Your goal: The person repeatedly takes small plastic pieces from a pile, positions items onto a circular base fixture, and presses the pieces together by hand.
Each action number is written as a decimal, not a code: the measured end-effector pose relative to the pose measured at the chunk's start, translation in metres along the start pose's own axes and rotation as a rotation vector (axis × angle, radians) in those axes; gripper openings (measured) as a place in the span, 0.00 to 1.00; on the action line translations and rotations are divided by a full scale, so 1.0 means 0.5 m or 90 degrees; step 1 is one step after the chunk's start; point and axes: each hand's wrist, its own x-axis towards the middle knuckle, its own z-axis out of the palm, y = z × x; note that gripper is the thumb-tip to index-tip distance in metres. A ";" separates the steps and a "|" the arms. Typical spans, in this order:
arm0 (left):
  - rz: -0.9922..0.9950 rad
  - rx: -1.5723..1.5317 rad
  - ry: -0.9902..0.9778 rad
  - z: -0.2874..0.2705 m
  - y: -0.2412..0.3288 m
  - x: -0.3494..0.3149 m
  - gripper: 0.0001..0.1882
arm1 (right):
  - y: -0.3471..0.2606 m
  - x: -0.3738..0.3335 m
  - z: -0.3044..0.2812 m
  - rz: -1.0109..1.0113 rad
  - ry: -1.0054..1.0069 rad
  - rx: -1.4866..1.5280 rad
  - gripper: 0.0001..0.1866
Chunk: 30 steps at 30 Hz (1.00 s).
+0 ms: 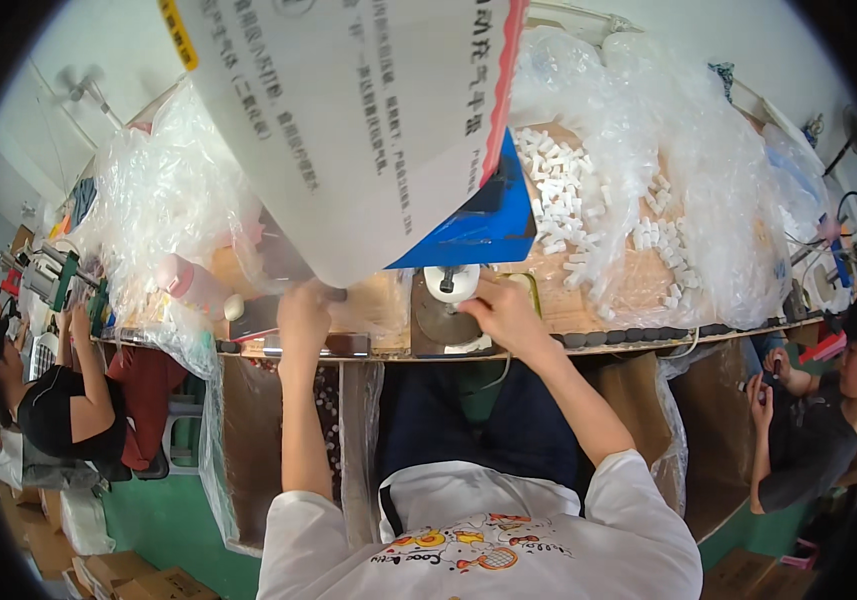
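Directly ahead stands a blue bench machine, with a round white piece that has a dark fitting at its centre below it. My right hand is at the right edge of this white piece, its thumb and fingers brought together; whatever they pinch is too small to make out. To the left, my left hand is closed low over the table, beside a small dark piece. Its fingertips are mostly hidden. Under the machine lies a grey metal base plate.
A large printed sheet hides much of the machine. Many small white plastic parts lie on the wooden table at right, beside clear plastic sheeting. A pink bottle stands left. Co-workers sit left and right.
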 end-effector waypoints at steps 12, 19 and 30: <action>-0.013 -0.403 -0.018 -0.024 0.168 0.032 0.12 | -0.023 0.005 0.062 -0.142 -0.036 -0.187 0.08; -0.081 -0.594 -0.144 0.004 0.229 0.010 0.14 | 0.027 -0.014 0.004 -0.022 0.056 -0.039 0.10; 0.118 -0.402 -0.034 0.089 0.302 -0.059 0.14 | 0.293 -0.251 -0.435 0.550 0.376 -0.638 0.11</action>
